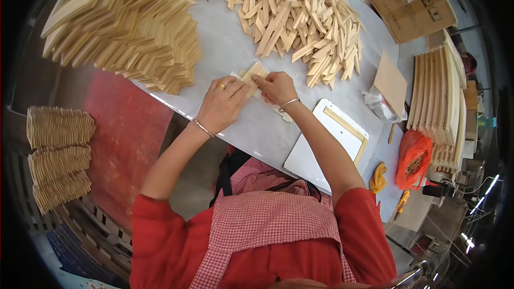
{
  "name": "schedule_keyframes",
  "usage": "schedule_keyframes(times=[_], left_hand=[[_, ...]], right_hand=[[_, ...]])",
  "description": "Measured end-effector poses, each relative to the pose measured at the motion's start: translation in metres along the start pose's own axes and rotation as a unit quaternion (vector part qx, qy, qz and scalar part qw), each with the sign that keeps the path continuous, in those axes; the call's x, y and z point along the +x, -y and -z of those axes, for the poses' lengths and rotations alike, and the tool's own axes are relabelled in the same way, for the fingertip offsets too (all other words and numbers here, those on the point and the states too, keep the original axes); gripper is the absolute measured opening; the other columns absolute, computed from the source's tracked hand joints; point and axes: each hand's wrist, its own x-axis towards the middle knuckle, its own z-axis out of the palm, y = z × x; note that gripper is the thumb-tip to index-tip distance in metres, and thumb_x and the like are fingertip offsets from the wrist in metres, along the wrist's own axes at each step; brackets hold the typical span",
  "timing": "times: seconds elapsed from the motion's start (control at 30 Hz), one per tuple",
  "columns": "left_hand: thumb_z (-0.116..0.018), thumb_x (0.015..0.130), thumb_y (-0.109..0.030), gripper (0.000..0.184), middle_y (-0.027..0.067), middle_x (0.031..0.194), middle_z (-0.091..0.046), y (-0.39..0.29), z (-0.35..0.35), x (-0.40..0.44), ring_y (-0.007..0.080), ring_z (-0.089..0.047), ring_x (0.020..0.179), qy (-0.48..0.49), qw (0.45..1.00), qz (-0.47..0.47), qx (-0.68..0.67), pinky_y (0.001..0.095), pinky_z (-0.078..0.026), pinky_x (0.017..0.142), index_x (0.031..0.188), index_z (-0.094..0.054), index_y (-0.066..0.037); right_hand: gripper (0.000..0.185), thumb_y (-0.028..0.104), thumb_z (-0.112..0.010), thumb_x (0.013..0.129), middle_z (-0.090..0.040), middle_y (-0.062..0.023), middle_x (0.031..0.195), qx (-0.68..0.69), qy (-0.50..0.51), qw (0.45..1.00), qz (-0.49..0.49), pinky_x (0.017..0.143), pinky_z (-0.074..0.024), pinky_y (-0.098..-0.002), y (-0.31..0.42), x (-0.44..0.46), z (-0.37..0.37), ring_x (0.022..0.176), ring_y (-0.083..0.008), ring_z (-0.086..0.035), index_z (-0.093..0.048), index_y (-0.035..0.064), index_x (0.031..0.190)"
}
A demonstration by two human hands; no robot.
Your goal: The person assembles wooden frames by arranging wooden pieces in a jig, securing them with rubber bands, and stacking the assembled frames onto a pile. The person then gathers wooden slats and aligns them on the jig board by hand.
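Both hands meet over the grey table near its front edge. My left hand [224, 101], with a ring and a bracelet, has its fingers closed on the left side of a small pale wooden piece [256, 71]. My right hand [278, 88], also with a bracelet, pinches the same piece from the right, thumb and fingers pressed together. Under the hands lies a light strip or block [273, 104], partly covered by them. A large heap of short wooden pieces [300, 21] lies just beyond the hands.
Stacked angled wooden parts [134, 32] stand at the left. To the right are a white board [326, 139], a brown panel [390, 83], a red plastic bag [414, 160], a cardboard box [412, 4] and curved wooden pieces [436, 96]. More stacks [60, 155] sit at the far left.
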Motion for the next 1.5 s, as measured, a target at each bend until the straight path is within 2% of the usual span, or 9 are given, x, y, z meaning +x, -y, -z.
schedule_keyframes(times=[0.5,0.63,0.83,0.93,1.0,1.07,1.2,1.3,1.5], left_hand=[[-0.065,0.075,-0.008,0.03,0.0073,0.105,-0.061,-0.014,0.005,0.009,0.025,-0.056,0.1,0.033,0.999,-0.011,0.013,0.0381,-0.042,0.087,0.105,-0.064,-0.004],[-0.061,0.068,-0.007,0.041,0.0078,0.103,-0.06,-0.056,0.001,0.022,0.0238,-0.06,0.093,0.019,0.984,-0.176,-0.038,0.0353,-0.048,0.077,0.109,-0.064,-0.008],[-0.061,0.072,-0.013,0.032,0.0086,0.103,-0.059,-0.111,-0.032,0.044,0.0206,-0.058,0.099,-0.012,0.938,-0.337,-0.079,0.0331,-0.048,0.08,0.102,-0.063,-0.003],[-0.061,0.071,-0.011,0.033,0.0077,0.104,-0.06,-0.139,-0.047,0.048,0.0206,-0.058,0.096,0.034,0.934,-0.337,-0.111,0.0334,-0.048,0.078,0.103,-0.063,-0.002],[-0.057,0.075,-0.012,0.023,0.0058,0.088,-0.055,-0.155,-0.067,0.043,0.0197,-0.055,0.082,0.11,0.927,-0.327,-0.146,0.0321,-0.046,0.074,0.095,-0.06,-0.001],[-0.054,0.076,-0.013,0.017,0.0049,0.077,-0.048,-0.172,-0.09,0.033,0.0194,-0.051,0.072,0.134,0.923,-0.323,-0.159,0.0311,-0.044,0.069,0.088,-0.057,-0.002],[-0.059,0.076,-0.013,0.017,0.0068,0.082,-0.052,-0.178,-0.121,0.025,0.0217,-0.053,0.076,0.2,0.919,-0.312,-0.135,0.0328,-0.046,0.071,0.089,-0.059,-0.002],[-0.07,0.075,-0.016,0.025,0.0125,0.092,-0.057,-0.162,-0.13,0.045,0.0316,-0.056,0.087,0.158,0.936,-0.175,-0.263,0.0406,-0.047,0.078,0.095,-0.061,-0.004],[-0.067,0.078,-0.02,0.024,0.0151,0.091,-0.056,-0.104,-0.137,0.156,0.0333,-0.057,0.083,0.065,0.997,-0.008,-0.05,0.0412,-0.048,0.071,0.094,-0.059,-0.003]], right_hand=[[0.024,0.022,-0.067,0.085,-0.064,-0.0083,0.068,0.289,0.096,0.951,-0.05,0.037,-0.0412,-0.0217,-0.03,-0.028,0.026,0.049,-0.011,-0.059,-0.061,-0.001,0.083],[0.016,0.019,-0.068,0.087,-0.054,0.0023,0.061,0.414,0.195,0.888,-0.04,0.035,-0.029,-0.0169,-0.058,-0.074,0.048,0.042,-0.0045,-0.045,-0.059,0.0074,0.079],[0.017,0.021,-0.067,0.088,-0.056,0.0029,0.066,0.491,0.144,0.859,-0.031,0.037,-0.0282,-0.0156,-0.108,-0.13,0.074,0.045,-0.0016,-0.04,-0.058,0.0061,0.086],[0.015,0.02,-0.065,0.089,-0.054,0.0063,0.067,0.327,0.052,0.943,0.047,0.042,-0.0319,-0.0172,-0.131,-0.146,0.094,0.05,-0.0014,-0.045,-0.057,0.0066,0.087],[0.021,0.022,-0.071,0.083,-0.058,0.0001,0.07,0.037,-0.118,0.976,0.178,0.048,-0.042,-0.0251,-0.158,-0.148,0.098,0.055,-0.0112,-0.055,-0.057,0.0071,0.087],[0.024,0.025,-0.073,0.077,-0.059,-0.0057,0.077,-0.241,-0.203,0.919,0.235,0.052,-0.0483,-0.034,-0.178,-0.149,0.109,0.06,-0.024,-0.06,-0.056,0.0094,0.085],[0.022,0.027,-0.068,0.08,-0.056,-0.006,0.081,-0.274,-0.183,0.908,0.261,0.052,-0.0496,-0.0399,-0.193,-0.148,0.119,0.064,-0.027,-0.061,-0.055,0.0102,0.085],[0.019,0.026,-0.067,0.081,-0.056,-0.0063,0.082,-0.278,-0.211,0.898,0.269,0.052,-0.0496,-0.0394,-0.185,-0.127,0.139,0.063,-0.0267,-0.061,-0.057,0.0108,0.087],[0.016,0.013,-0.06,0.08,-0.055,-0.0055,0.088,-0.363,-0.333,0.829,0.266,0.054,-0.0507,-0.0363,-0.148,-0.027,0.182,0.075,-0.0231,-0.062,-0.058,0.0128,0.096]])
